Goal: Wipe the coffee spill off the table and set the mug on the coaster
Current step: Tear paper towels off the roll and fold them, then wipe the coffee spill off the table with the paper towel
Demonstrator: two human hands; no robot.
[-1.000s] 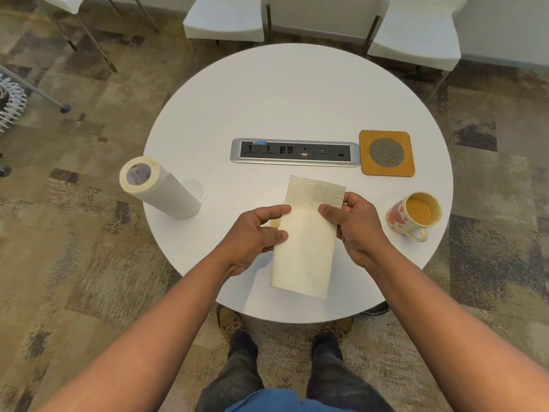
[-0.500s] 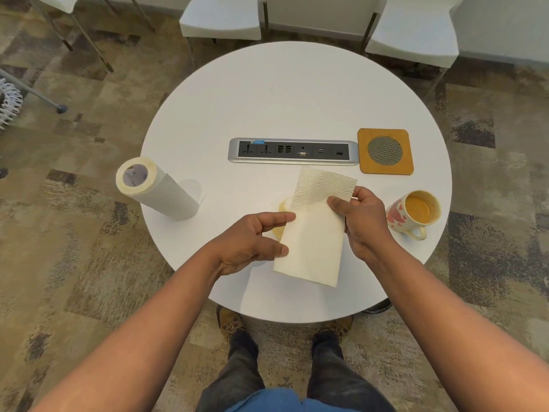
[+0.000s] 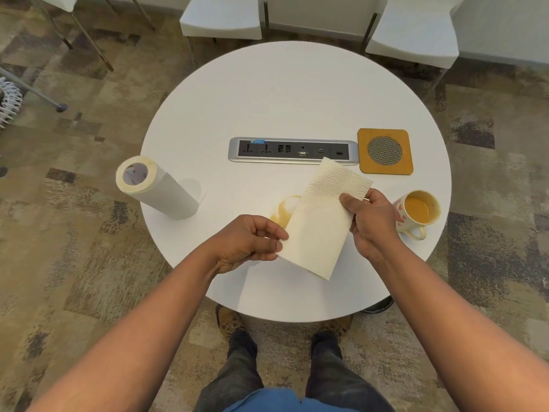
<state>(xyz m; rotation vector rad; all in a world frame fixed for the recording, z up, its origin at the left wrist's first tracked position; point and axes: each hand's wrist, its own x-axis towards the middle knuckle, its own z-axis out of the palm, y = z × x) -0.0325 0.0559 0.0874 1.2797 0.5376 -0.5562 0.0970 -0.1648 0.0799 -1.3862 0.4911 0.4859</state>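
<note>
Roll (image 3: 157, 187) lies on its side on counter (image 3: 297, 93), well left of left grip, untouched. Left grip (image 3: 249, 242) pinches the towel's near-left corner, thumb against curled fingers. Spill (image 3: 285, 211) is a tan puddle just beyond left grip and between the two grips; its right part is hidden by the towel edge, the rest bare. Towel (image 3: 320, 221) is folded and held slanted, far end aimed at socket strip (image 3: 292, 150) and coaster; can't tell if it touches the counter. Right grip (image 3: 371, 221) pinches the towel's right edge, thumb on top. Mug (image 3: 417, 212) stands just right of right grip, upright, coffee inside, handle toward the person, on bare counter. Coaster (image 3: 384, 151) sits beyond right grip, near the towel's far end, nothing on it.

Step, my read: towel being readied, wipe not begun, spill looks whole and wet. Next move calls for laying the towel flat on the puddle, pressing, then sweeping toward the person, away from the sockets and mug. Mug goes to the coaster after; carry it level, it holds liquid.

Versus 1 s ago: the towel was square-on and covered nearly all the spill; now its far end has swung right and the puddle shows. Left grip slid from mid-edge to the near corner. Right grip holds the same edge. Roll, mug and coaster unchanged
</note>
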